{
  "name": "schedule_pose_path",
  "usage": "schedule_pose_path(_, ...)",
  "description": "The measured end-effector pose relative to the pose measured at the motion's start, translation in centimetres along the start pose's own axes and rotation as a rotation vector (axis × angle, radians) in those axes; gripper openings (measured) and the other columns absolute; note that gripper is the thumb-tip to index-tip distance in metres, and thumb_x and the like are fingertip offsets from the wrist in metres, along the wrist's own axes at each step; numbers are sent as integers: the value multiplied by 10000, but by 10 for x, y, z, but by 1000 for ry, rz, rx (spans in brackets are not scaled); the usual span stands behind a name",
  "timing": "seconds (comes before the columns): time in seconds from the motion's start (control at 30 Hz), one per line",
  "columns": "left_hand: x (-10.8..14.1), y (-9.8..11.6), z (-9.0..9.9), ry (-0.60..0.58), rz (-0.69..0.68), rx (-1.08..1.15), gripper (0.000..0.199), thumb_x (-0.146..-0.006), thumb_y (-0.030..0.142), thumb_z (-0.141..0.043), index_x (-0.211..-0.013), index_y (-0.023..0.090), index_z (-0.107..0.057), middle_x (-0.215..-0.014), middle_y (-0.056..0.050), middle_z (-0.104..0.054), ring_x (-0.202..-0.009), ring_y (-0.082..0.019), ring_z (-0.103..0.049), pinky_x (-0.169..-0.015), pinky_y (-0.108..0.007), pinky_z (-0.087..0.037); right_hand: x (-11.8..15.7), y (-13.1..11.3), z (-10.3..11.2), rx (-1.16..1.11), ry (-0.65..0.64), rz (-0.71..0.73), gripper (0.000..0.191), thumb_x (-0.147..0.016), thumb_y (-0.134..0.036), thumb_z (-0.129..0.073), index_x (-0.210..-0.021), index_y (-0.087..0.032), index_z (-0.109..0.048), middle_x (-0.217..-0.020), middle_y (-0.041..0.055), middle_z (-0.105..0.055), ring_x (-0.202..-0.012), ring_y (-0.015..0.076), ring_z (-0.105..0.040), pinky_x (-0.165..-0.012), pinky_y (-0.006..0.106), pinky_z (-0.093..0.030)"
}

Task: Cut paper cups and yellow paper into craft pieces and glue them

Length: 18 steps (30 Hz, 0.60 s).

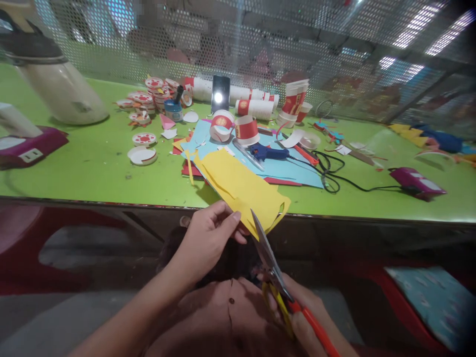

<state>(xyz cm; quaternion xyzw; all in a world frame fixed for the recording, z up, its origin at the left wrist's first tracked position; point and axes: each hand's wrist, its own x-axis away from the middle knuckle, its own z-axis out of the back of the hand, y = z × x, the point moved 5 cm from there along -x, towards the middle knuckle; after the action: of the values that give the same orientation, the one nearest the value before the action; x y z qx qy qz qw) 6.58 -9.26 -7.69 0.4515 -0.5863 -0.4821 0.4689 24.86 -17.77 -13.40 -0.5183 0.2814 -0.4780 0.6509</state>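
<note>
Yellow paper (238, 181) reaches past the table's front edge, with curling cut strips at its sides. My left hand (211, 233) pinches its near corner between thumb and fingers. In my right hand (297, 307) is a pair of scissors (269, 255), with red and yellow handles. Their blades lie at the near right edge of the yellow paper, one showing over its top. Beneath the paper's far end lie light blue sheets (297, 171) and some red ones. A blue glue gun (269, 152) rests on the blue sheets.
Two cut paper cups (246, 131) stand behind the glue gun. Further back are stacked cups (256, 109), a phone (220, 94) with its light on, and a blue jar (173, 110). A large kettle (61, 84) stands left; a purple power strip (416, 182) lies right.
</note>
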Motion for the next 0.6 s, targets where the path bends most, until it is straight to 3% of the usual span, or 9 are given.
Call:
schedule_pose_path(0.2,4,1,-3,26,-7,31,133,-840,251,-593,-767,142,-612,-718,-10,-679,-606,-123,-660,-649,-232,-498,3,17,-1,-141,8,-113,812,-756,-840,-368,-1184,-201,-627,-638,31,-585,-568,178,-562,-545,270,-469)
schedule_pose_path(0.43,5,-2,-3,18,0,39,138,-848,263,-589,-813,132,-618,-768,-27,-682,-623,-129,-663,-656,-244,-500,6,-7,-3,-164,71,-70,737,-812,-786,-348,-1146,-200,-647,-645,33,-563,-570,167,-534,-517,247,-435)
schedule_pose_path(0.6,5,-2,-5,13,25,114,137,-832,264,-616,-814,128,-625,-792,-42,-698,-625,-129,-664,-656,-241,-498,6,-19,-1,-93,86,-73,711,-814,-782,-356,-1093,-204,-663,-663,39,-590,-602,191,-580,-564,265,-476)
